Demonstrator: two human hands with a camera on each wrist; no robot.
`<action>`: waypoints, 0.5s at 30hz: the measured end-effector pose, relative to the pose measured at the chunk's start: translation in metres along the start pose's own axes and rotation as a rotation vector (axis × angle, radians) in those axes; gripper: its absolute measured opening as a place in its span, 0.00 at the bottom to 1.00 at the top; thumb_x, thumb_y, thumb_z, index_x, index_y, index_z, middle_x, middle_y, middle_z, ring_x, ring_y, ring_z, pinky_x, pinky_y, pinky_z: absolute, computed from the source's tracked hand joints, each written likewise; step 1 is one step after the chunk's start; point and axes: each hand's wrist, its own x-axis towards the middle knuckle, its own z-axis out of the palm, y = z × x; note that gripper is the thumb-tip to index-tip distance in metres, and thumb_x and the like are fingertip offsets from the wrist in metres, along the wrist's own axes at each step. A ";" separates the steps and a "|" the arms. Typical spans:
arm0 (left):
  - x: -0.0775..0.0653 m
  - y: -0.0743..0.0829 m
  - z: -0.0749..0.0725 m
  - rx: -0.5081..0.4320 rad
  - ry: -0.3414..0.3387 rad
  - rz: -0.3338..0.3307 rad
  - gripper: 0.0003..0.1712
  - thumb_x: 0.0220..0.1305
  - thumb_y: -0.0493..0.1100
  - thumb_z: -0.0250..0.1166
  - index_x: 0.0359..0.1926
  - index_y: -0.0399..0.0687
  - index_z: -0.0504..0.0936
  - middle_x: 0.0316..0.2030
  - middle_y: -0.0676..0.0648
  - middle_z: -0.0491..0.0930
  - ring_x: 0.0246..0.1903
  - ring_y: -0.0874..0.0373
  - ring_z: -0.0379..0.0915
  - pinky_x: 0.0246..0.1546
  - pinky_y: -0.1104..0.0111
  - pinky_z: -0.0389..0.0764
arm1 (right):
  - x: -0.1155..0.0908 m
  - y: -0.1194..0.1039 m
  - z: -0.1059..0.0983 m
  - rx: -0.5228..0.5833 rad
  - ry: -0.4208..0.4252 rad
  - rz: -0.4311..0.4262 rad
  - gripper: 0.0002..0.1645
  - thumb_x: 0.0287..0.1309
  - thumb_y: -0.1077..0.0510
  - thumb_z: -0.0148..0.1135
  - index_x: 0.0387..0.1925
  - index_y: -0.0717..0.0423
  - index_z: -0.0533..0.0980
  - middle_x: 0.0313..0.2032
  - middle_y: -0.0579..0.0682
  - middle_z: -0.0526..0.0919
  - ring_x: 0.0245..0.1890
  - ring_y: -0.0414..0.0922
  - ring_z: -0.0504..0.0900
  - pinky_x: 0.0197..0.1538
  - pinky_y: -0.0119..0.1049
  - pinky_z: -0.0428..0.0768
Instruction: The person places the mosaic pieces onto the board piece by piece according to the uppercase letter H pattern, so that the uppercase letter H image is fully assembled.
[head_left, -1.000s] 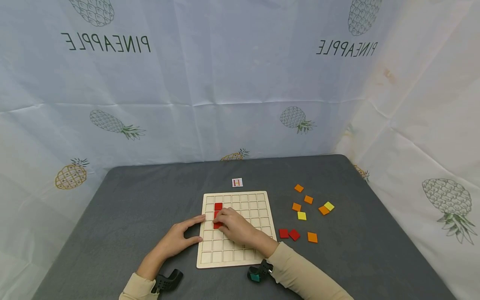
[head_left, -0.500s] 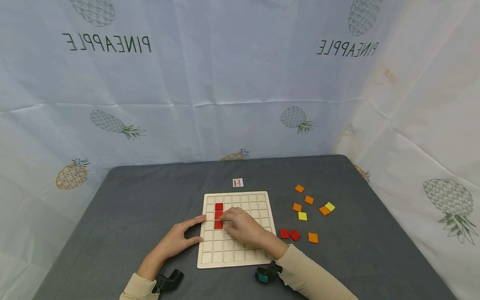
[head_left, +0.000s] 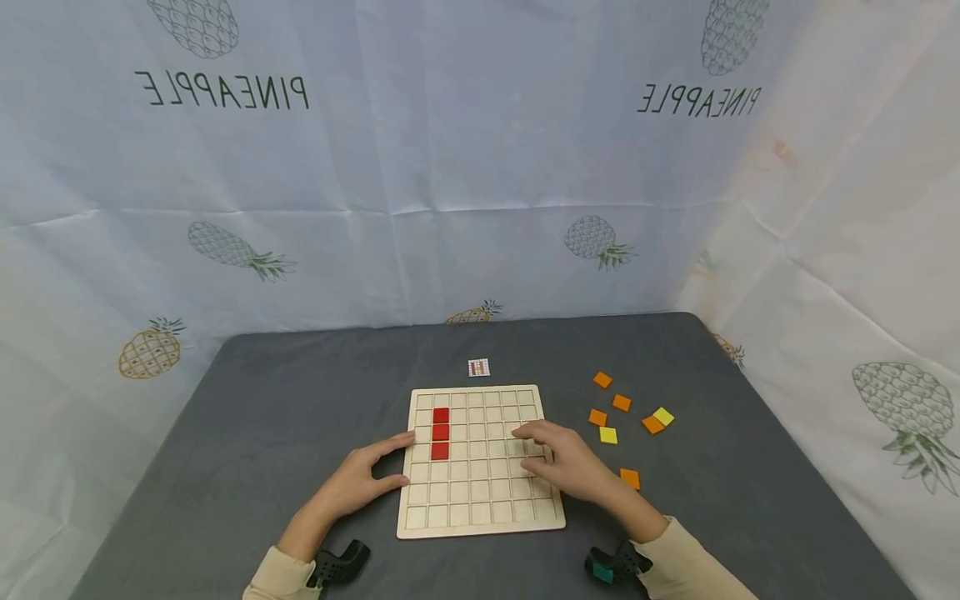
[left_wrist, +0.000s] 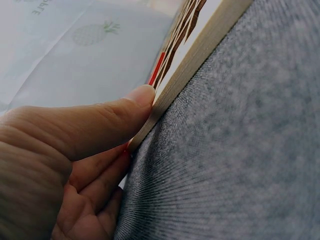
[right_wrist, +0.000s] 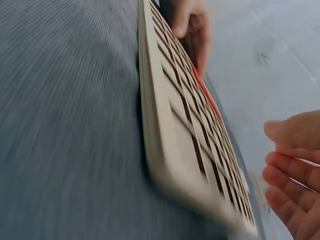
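A pale wooden grid board [head_left: 480, 527] lies on the dark table, with three red square tiles [head_left: 440, 432] in one column near its left side. My left hand [head_left: 352, 481] touches the board's left edge, thumb and fingers spread along it. In the left wrist view the thumb [left_wrist: 115, 120] presses on the edge. My right hand [head_left: 566, 461] hovers over the board's right side with fingers apart and nothing between them. Fingers and thumb of that hand [right_wrist: 297, 165] are also bare in the right wrist view.
Right of the board lie several loose orange tiles [head_left: 622, 403] and two yellow ones, one yellow tile [head_left: 663, 416] overlapping an orange tile. A small patterned card [head_left: 478, 367] lies behind the board. A white pineapple-print curtain [head_left: 420, 167] borders the table.
My right hand has left the red tiles and moved right across the board; all three tiles now show. It now hides two loose red tiles seen earlier. The left hand stays at the edge.
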 end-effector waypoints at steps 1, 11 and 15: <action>0.000 0.000 0.000 -0.002 0.000 0.000 0.36 0.57 0.54 0.68 0.65 0.50 0.71 0.65 0.46 0.69 0.65 0.43 0.63 0.58 0.49 0.69 | -0.006 0.004 -0.004 -0.006 0.013 0.008 0.23 0.57 0.60 0.66 0.55 0.58 0.75 0.53 0.50 0.79 0.50 0.48 0.80 0.49 0.42 0.81; 0.001 0.003 0.000 -0.007 0.000 -0.014 0.36 0.56 0.53 0.68 0.65 0.50 0.71 0.65 0.45 0.69 0.65 0.43 0.63 0.58 0.48 0.69 | -0.061 0.033 -0.036 -0.067 0.118 0.123 0.25 0.52 0.56 0.70 0.52 0.55 0.78 0.50 0.45 0.81 0.47 0.44 0.81 0.46 0.39 0.81; 0.000 0.002 0.000 0.000 0.005 -0.012 0.36 0.56 0.53 0.68 0.65 0.50 0.71 0.65 0.46 0.69 0.65 0.43 0.63 0.58 0.48 0.69 | -0.075 0.041 -0.042 -0.066 0.099 0.169 0.24 0.53 0.55 0.70 0.52 0.55 0.78 0.49 0.46 0.81 0.46 0.42 0.81 0.46 0.37 0.81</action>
